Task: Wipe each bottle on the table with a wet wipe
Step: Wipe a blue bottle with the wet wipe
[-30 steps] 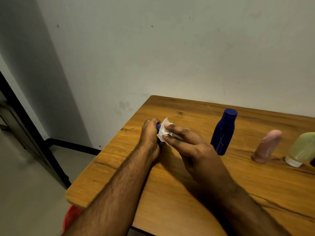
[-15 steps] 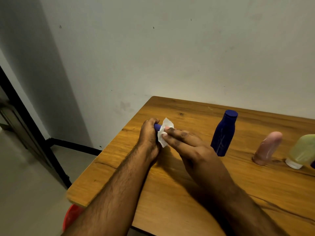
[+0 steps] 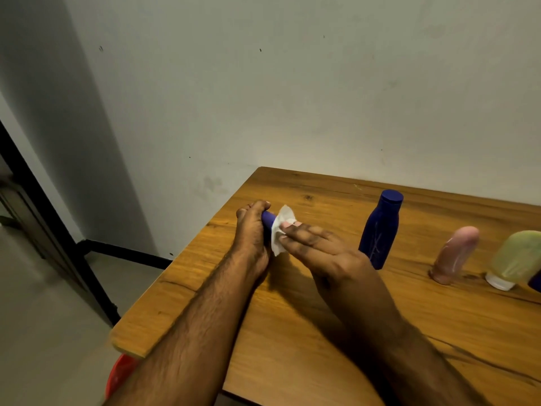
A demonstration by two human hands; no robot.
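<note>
Wooden surface against a pale wall. Standing near its back edge, well apart from the hands: tall blue bottle, pink bottle, yellow-green bottle on a white cap.

Left hand grips a small blue bottle held over the surface's left part; fingers clamped round it, body mostly hidden. Right hand presses the white wet wipe against the exposed end, fingers straight and together.

Judgement: small plastic bottle, light and stiff, likely slick once damp. Hold round the body as now; turn it to reach hidden sides. Wipe is soft, bunches easily. Three standing bottles look untouched.
</note>
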